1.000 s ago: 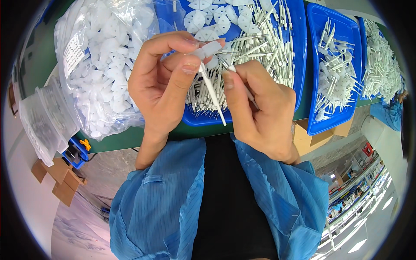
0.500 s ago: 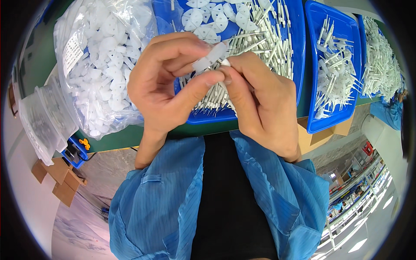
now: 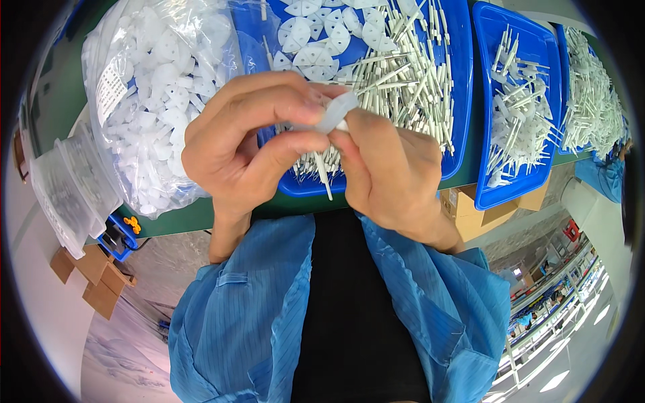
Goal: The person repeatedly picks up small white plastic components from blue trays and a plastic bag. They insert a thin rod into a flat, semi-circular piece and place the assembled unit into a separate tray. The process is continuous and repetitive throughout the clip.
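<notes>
Over the front of the large blue tray, my two hands meet with their fingers closed. My left hand [image 3: 235, 138] pinches a translucent white plastic piece [image 3: 340, 111], curved at its upper edge. My right hand [image 3: 393, 164] presses against the same spot, its thumb and forefinger closed on a thin white rod [image 3: 325, 176]. The rod's lower end points down between my thumbs; its upper end is mostly hidden by fingers and the plastic piece. Behind my hands lie loose fan-shaped white plastic pieces [image 3: 316, 59] and a heap of white rods [image 3: 410, 84].
A clear bag [image 3: 161, 101] full of white plastic pieces lies left of the large blue tray [image 3: 462, 40]. On the right, a smaller blue tray [image 3: 484, 188] holds rods with plastic pieces, with another filled tray beyond. Clear plastic containers [image 3: 64, 181] stand far left.
Both hands have shifted slightly left and down. The plastic piece has turned between the fingers, and the rod now shows below my thumbs.
</notes>
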Demonstrator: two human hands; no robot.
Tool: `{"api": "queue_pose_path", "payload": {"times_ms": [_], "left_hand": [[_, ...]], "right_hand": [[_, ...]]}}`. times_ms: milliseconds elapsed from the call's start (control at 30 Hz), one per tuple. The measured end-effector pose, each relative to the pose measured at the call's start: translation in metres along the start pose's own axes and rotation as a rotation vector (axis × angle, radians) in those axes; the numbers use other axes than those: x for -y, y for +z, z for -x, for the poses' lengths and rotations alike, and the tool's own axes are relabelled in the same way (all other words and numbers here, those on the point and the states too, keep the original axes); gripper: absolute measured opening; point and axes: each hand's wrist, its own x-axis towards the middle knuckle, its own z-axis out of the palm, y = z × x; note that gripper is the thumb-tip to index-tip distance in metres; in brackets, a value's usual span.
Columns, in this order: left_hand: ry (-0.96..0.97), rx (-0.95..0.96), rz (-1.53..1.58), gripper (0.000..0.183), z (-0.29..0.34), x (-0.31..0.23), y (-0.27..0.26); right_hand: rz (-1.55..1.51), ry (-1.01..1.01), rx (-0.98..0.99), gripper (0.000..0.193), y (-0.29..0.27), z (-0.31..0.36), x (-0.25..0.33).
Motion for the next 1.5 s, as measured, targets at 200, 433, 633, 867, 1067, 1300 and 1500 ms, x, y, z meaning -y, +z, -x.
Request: {"api": "queue_pose_path", "payload": {"times_ms": [200,433,633,867,1067,1300,1500], "left_hand": [[-0.075,-0.092,-0.003,0.040,-0.002,-0.012,0.009],[0.079,0.140,-0.416,0.037,-0.012,-0.013,-0.010],[0.359,0.331,-0.501,0.031,-0.007,-0.012,-0.017],[0.307,0.289,-0.454,0.032,0.008,-0.024,-0.009],[-0.001,0.002,-0.216,0.038,0.009,-0.011,-0.003],[-0.178,-0.152,0.058,0.028,0.012,0.000,-0.003],[-0.395,-0.301,0.096,0.030,0.009,-0.011,0.002]], "right_hand": [[-0.204,-0.108,0.063,0.021,0.001,0.000,-0.023],[-0.082,-0.002,0.269,0.024,-0.021,-0.004,-0.023],[-0.524,0.329,0.292,0.011,-0.025,-0.010,-0.012],[-0.559,0.779,0.449,0.021,-0.045,-0.015,-0.011],[0.363,0.681,0.169,0.035,-0.027,-0.025,-0.020],[0.097,0.781,0.000,0.010,-0.018,-0.017,-0.038],[-0.017,0.210,0.131,0.018,-0.029,-0.012,-0.024]]}}
